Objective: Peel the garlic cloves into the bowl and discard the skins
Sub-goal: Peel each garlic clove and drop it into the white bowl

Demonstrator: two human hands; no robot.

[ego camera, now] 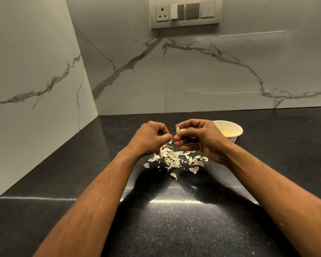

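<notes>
Fingers of the right hand (198, 138) curl around a pale, curved garlic clove (178, 131), pinching it at the fingertips above the dark speckled stone counter (174, 219). Beside it, the left hand (152, 138) has its fingers curled, pinching a thin strip of papery white skin (170, 142). Below both hands lies a loose heap of white garlic skins (170, 157), with several unpeeled cloves (197, 161) just to its right. A round cream bowl (232, 127) sits behind the right hand.
</notes>
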